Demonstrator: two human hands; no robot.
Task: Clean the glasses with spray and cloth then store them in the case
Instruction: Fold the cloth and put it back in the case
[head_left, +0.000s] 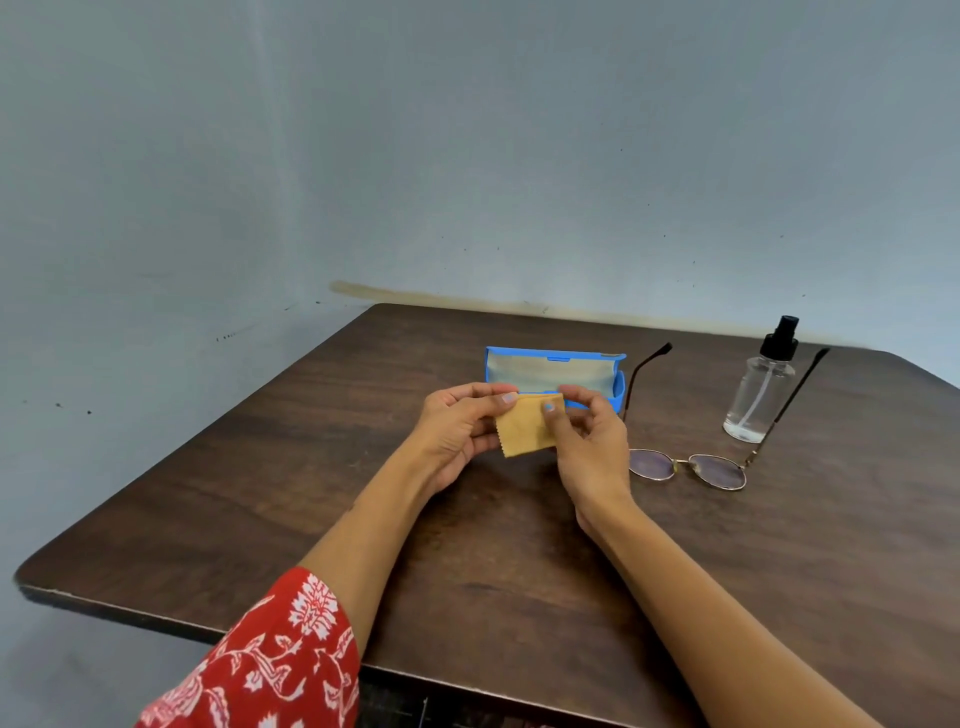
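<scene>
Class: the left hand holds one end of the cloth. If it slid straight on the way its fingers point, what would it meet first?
The left hand points right, across the cloth, so it would probably meet the right hand first; depth is unclear.

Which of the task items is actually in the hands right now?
The tan cloth, pinched between both hands; glasses, spray bottle and open blue case sit untouched.

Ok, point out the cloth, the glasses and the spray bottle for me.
Cloth (525, 434), head view, middle of the tan fabric between the hands.
Glasses (717, 471), head view, right-side lens in the picture.
Spray bottle (760, 398), head view, clear body below the black pump.
</scene>
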